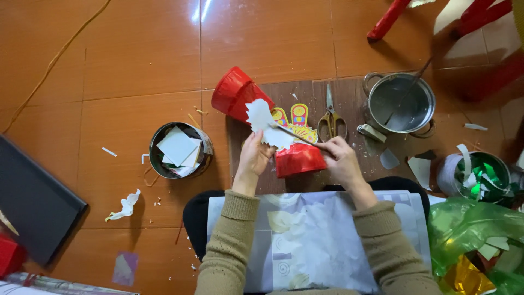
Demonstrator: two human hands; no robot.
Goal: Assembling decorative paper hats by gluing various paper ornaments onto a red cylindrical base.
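Lap: nearest thing is a pale sheet of patterned paper (311, 240) spread over the person's knees, olive knit sleeves (229, 240) coming in over it on both sides.
Left hand: the left hand (254, 155) has its fingers pinched shut on the lower edge of a white paper cutout (265, 123), kind of leaf-shaped with ragged edges, holding it up above the board.
Right hand: the right hand (341, 158) is closed round the end of a thin stick (297, 136), whose far tip lies across the white cutout.
Under the hands: a shiny red foil piece (299, 159) sits on the brown board (349, 93) between the two hands, and a red foil cone (234, 95) lies tilted just beyond the cutout, touching it.
Behind the cutout: little colourful printed paper figures (299, 116), partly hidden.
Board stuff: yellow-handled scissors (331, 121) lie closed just beside the figures, then a steel pot (401, 104) with a stick resting in it.
Left of the board: a round tin (180, 148) full of white paper squares, on the orange floor tiles (136, 54), scraps all around.
Right side: another tin (483, 172) with green foil in it, and a heap of green and gold foil (475, 246) near the right knee.
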